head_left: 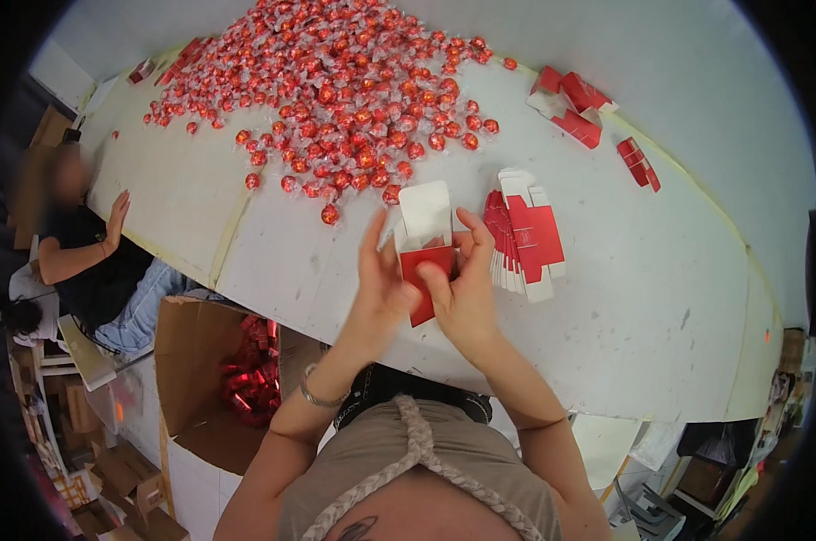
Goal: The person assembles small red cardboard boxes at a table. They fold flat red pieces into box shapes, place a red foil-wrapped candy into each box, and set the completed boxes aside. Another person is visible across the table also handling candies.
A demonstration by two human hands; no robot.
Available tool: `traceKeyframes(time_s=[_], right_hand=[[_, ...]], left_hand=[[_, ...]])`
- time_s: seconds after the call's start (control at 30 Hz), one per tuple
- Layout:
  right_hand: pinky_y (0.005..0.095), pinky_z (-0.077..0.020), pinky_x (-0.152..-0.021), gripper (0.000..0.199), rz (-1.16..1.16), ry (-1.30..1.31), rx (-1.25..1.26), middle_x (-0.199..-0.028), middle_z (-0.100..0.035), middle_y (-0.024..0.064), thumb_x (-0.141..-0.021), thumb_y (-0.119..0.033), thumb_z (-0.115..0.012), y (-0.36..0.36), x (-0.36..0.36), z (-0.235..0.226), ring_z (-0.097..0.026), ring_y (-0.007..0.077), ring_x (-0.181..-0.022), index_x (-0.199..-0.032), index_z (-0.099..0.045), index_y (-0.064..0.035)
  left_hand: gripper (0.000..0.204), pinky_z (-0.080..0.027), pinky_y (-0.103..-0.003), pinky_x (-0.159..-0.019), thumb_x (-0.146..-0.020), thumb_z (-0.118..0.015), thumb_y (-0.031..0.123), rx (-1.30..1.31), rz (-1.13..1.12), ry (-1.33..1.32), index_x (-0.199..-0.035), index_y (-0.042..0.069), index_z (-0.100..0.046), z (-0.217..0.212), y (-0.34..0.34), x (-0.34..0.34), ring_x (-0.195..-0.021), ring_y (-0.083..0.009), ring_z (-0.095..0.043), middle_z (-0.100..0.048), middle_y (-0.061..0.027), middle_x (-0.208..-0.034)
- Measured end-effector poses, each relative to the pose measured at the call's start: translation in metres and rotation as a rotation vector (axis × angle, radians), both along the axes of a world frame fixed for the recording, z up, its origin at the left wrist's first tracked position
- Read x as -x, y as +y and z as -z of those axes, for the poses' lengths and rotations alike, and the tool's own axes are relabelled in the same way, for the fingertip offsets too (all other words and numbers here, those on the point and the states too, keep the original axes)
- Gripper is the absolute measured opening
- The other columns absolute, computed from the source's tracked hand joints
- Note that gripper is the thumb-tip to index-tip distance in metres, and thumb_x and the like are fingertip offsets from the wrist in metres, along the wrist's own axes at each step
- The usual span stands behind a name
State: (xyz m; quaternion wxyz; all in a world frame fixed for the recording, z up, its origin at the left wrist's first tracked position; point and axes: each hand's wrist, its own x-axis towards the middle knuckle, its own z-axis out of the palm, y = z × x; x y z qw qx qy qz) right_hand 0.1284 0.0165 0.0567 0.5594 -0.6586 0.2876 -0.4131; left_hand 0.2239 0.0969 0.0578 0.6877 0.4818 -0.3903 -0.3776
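Box [425,260] looks light, stiff but crushable — best held by its side walls. Left hand [385,281] and right hand [467,293] clasp it from both sides, thumbs in front.

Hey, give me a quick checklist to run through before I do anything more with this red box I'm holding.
1. Right fingers on the red-and-white cardboard box: ok, pressed against it.
2. Left fingers gripping firmly: cannot tell; they are at its left side.
3. White cardboard top flap open: ok, standing up.
4. Box contents: cannot tell, the inside is mostly hidden.
5. Red foil-wrapped balls in clear wrappers within sight: ok, heaped beyond the box.
6. Flattened red-and-white cardboard cartons apart from the box: ok, fanned out to its right.
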Motion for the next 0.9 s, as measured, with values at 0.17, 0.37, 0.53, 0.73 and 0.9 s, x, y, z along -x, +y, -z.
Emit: traceKeyframes(time_s=[0.17, 0.37, 0.53, 0.73, 0.9], right_hand=[[0.0337, -0.0449, -0.08, 0.029, -0.052, 0.113, 0.284, -0.103, -0.053, 0.0142, -0.088, -0.019, -0.058, -0.007, 0.003, 0.002, -0.056, 0.0256, -0.092, -0.113, -0.052, -0.0046], [0.0266, -0.0431, -0.083, 0.019, -0.118, -0.287, -0.163, -0.106, -0.052, 0.0082, -0.086, -0.018, -0.063, -0.002, -0.003, 0.004, -0.053, 0.0146, -0.097, -0.098, -0.057, -0.0038], [0.0252, -0.046, -0.082, 0.014, -0.283, -0.165, -0.421, -0.095, -0.062, 0.0068, -0.087, -0.003, -0.059, -0.023, 0.007, -0.014, -0.057, 0.0099, -0.089, -0.1, -0.061, 0.0011], [0.0224, -0.0504, -0.075, 0.019, -0.355, -0.019, -0.391, -0.094, -0.066, 0.0082, -0.083, -0.005, -0.066, -0.03, 0.017, -0.032, -0.062, 0.0101, -0.084, -0.1, -0.064, 0.0028], [0.0242, -0.0502, -0.078, 0.018, -0.373, 0.059, -0.247, -0.1, -0.066, 0.009, -0.083, -0.004, -0.066, -0.03, 0.023, -0.036, -0.061, 0.0114, -0.091, -0.1, -0.066, 0.0012]], left_hand=[[0.061, -0.035, -0.034, -0.1, -0.09, -0.053, 0.014, -0.229, 0.051, -0.399, -0.141, 0.003, -0.022, -0.018, 0.008, -0.005, -0.121, -0.0212, -0.041, -0.035, -0.0143, -0.136], [0.048, -0.038, -0.03, -0.094, -0.093, -0.051, 0.015, -0.224, 0.161, -0.1, -0.134, 0.002, -0.029, -0.015, 0.019, -0.005, -0.112, -0.0177, -0.045, -0.042, -0.0115, -0.127], [0.052, -0.049, -0.03, -0.077, -0.092, -0.053, 0.014, -0.274, 0.139, -0.232, -0.135, 0.003, -0.026, -0.016, 0.023, -0.004, -0.097, -0.0198, -0.056, -0.043, -0.0148, -0.126], [0.061, -0.052, -0.031, -0.073, -0.088, -0.059, 0.01, -0.202, 0.089, -0.233, -0.137, 0.005, -0.022, -0.02, 0.027, -0.001, -0.099, -0.0232, -0.058, -0.042, -0.0188, -0.128], [0.051, -0.051, -0.029, -0.074, -0.09, -0.057, 0.01, -0.201, 0.104, -0.258, -0.133, 0.004, -0.031, -0.019, 0.025, -0.002, -0.098, -0.0211, -0.058, -0.042, -0.0148, -0.126]])
